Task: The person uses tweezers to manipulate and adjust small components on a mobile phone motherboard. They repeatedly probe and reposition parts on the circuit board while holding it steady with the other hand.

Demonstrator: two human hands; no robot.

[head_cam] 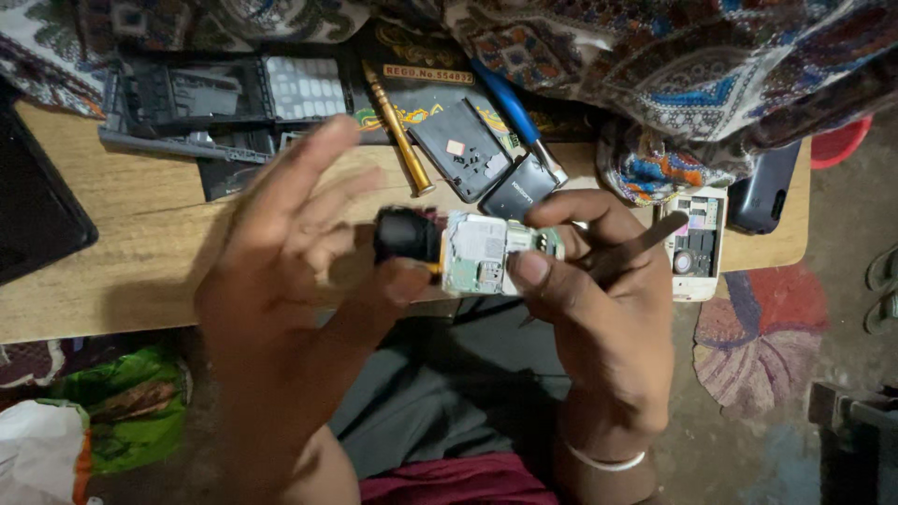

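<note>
Green circuit board [479,254] is pinched by right hand [599,309] fingers [529,268] above the desk [112,271]. Left hand [281,271], fingers spread, touches its black part [407,234]; disassembly seems underway, and steady grip is needed.

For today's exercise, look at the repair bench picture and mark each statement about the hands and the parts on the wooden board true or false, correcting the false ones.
1. The right hand holds a bare phone circuit board. True.
2. The left hand is closed in a fist. False: its fingers are spread open, with the thumb by a black part at the circuit board's end.
3. A screwdriver with a yellow handle lies on the wooden board. True.
4. An opened white phone lies left of both hands. False: it lies to their right, at the wooden board's edge.
5. The right wrist wears a pale bangle. True.
</note>
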